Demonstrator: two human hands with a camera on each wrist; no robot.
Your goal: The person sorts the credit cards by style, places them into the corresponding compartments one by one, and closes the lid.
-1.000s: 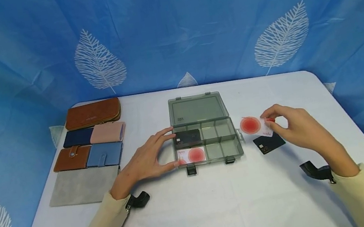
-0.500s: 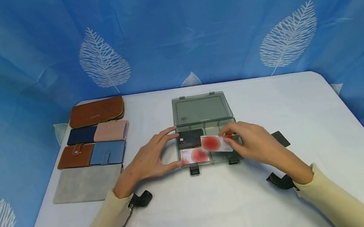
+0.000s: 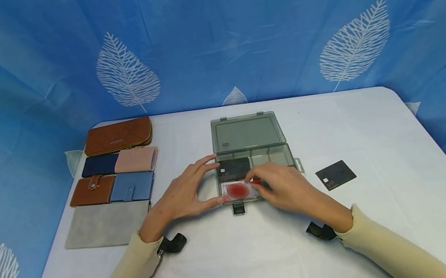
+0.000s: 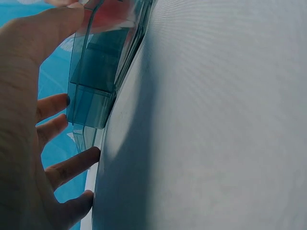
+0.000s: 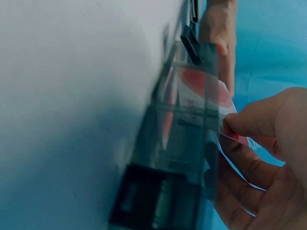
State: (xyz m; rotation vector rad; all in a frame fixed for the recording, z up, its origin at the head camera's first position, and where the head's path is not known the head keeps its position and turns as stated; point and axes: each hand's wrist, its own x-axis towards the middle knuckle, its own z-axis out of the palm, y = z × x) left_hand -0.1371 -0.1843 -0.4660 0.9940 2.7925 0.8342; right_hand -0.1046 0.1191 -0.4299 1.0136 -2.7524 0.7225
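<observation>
My right hand [image 3: 288,189] pinches the red-spotted card [image 3: 240,188] over the organizer box's [image 3: 253,163] near-left compartment, hiding the near-right cells. My left hand [image 3: 179,197], fingers straight, steadies the box's left wall.

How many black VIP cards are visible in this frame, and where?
2. One black card lies in the organiser box, back-left compartment; another black card lies on the table right of the box. Others may be hidden under the hands.
</observation>
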